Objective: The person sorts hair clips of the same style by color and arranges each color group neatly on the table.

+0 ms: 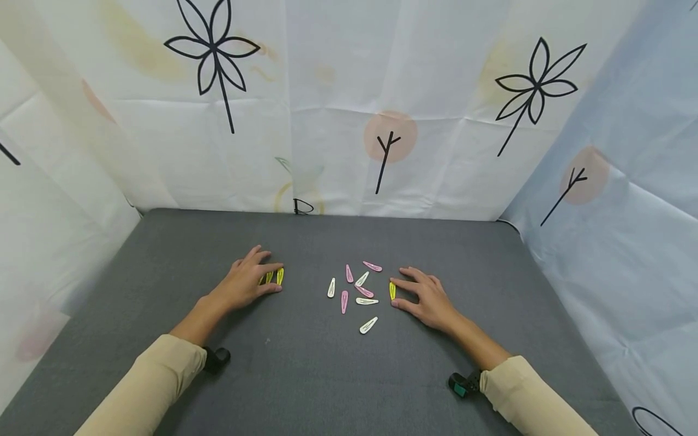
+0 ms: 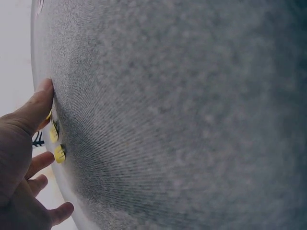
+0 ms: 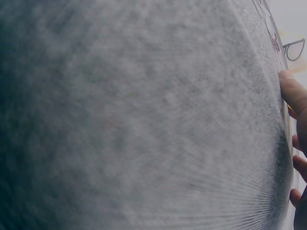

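Observation:
Near the left side of the table my left hand (image 1: 245,281) pinches a yellow snap hair clip (image 1: 280,276) lengthwise between thumb and index finger. Beside that clip, under the hand, lie further yellow clips (image 1: 269,277), partly hidden by the fingers. To the right, my right hand (image 1: 428,297) holds another yellow hair clip (image 1: 392,290) between thumb tip and index tip, down at the cloth. The left wrist view shows yellow clips (image 2: 59,154) near the fingers. In the right wrist view the hand (image 3: 298,105) sits at the edge, its clip mostly hidden.
Between the hands lie several pink hair clips (image 1: 344,301) and several white hair clips (image 1: 368,325), some touching or overlapping. A grey cloth (image 1: 305,375) covers the table. Patterned white fabric (image 1: 327,79) hangs behind and at both sides.

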A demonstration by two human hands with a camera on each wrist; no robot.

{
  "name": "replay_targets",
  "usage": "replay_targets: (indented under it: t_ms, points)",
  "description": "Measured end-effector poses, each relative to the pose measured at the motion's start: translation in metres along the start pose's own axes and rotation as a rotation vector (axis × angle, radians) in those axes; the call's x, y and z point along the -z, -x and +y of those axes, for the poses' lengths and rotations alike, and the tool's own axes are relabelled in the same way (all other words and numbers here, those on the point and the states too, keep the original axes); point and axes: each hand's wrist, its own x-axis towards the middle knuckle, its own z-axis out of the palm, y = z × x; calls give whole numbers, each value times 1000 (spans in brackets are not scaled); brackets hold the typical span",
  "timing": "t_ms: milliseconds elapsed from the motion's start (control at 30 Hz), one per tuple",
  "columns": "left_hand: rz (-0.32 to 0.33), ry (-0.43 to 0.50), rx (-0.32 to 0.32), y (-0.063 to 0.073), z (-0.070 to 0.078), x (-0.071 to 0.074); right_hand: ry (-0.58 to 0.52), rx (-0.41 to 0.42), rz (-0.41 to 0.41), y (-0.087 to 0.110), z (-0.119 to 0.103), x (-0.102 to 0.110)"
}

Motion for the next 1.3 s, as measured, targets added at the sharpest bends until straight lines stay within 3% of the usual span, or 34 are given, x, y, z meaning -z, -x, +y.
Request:
replay_targets:
  t_ms: [267, 700, 967, 1300]
  points:
    - [-39, 25, 28, -1, -2, 2, 12, 0, 16, -2, -3, 2]
    - [5, -31, 4, 2, -2, 0, 16, 16, 51, -18, -16, 3]
    - [5, -60, -2, 4, -3, 1, -19, 60, 15, -48, -48, -9]
    - [-8, -104, -22, 2, -1, 3, 38, 122, -28, -88, -98, -35]
